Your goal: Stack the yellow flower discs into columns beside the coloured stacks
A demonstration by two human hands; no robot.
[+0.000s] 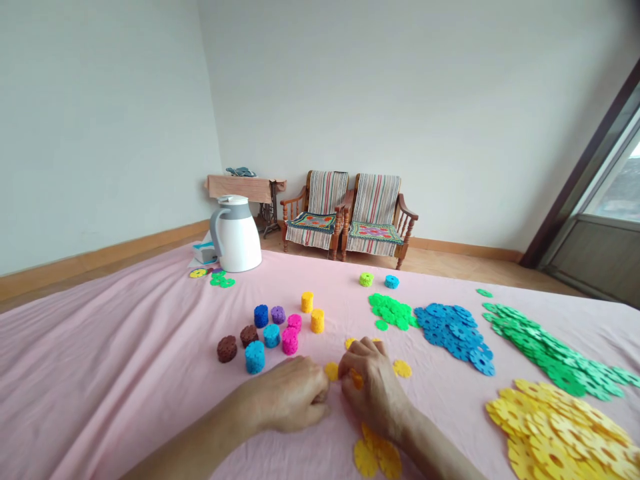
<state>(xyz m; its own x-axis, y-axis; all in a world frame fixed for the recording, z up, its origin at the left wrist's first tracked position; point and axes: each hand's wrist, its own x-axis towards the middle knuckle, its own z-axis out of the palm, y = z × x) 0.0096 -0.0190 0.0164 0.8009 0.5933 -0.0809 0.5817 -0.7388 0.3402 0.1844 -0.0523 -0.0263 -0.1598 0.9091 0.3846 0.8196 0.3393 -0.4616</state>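
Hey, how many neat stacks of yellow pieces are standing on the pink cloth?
2. The nearer yellow stack stands just to the right of the pink stacks; the farther yellow stack is behind it, slightly left. The right hand could hide more.

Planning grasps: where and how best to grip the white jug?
Probably its grey handle, from the person's left and slightly above: the jug stands upright, the handle curves out on that side, and a box sits near its lower end.
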